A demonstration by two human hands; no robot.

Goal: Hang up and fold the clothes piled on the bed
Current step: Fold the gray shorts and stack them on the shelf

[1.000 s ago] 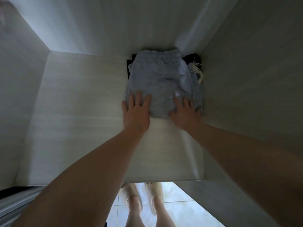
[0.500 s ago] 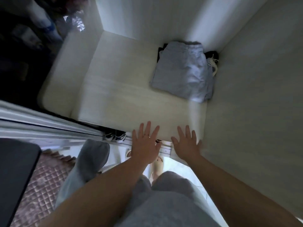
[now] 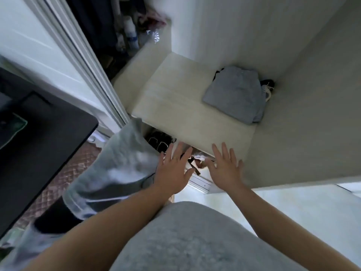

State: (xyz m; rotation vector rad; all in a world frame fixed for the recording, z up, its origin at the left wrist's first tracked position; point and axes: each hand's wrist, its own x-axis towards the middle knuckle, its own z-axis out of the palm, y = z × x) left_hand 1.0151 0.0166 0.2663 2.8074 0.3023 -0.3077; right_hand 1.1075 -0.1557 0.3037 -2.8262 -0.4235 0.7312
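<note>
- A pale wooden shelf [image 3: 172,118] fills a wardrobe recess. A back wall closes it behind and a side wall [image 3: 304,118] closes it on the right, and its front edge runs slantwise across the view.
- To the left stands a white door frame [image 3: 84,63], then a black table [image 3: 39,137] over a quilted rug [image 3: 64,173].
- The folded grey shorts [image 3: 234,94] lie in the shelf's back right corner, just beside the side wall. They rest on a dark garment [image 3: 267,83], with a white drawstring [image 3: 268,92] at their right.
- Their long axis runs front to back, slightly skewed, with the waistband toward the back wall and the folded end toward the front edge.
- Bare board shows broadly to their left and in a strip before the front edge.
- The left hand [image 3: 172,171] and right hand [image 3: 224,169] both have fingers spread wide and hold nothing. They are in front of the shelf's edge, well apart from the shorts.
- The right fingertips overlap that edge in the view; contact cannot be told.
- Dark shoes [image 3: 160,141] sit below the shelf.
- A blurred grey garment [image 3: 121,163] is just left of the left hand.
</note>
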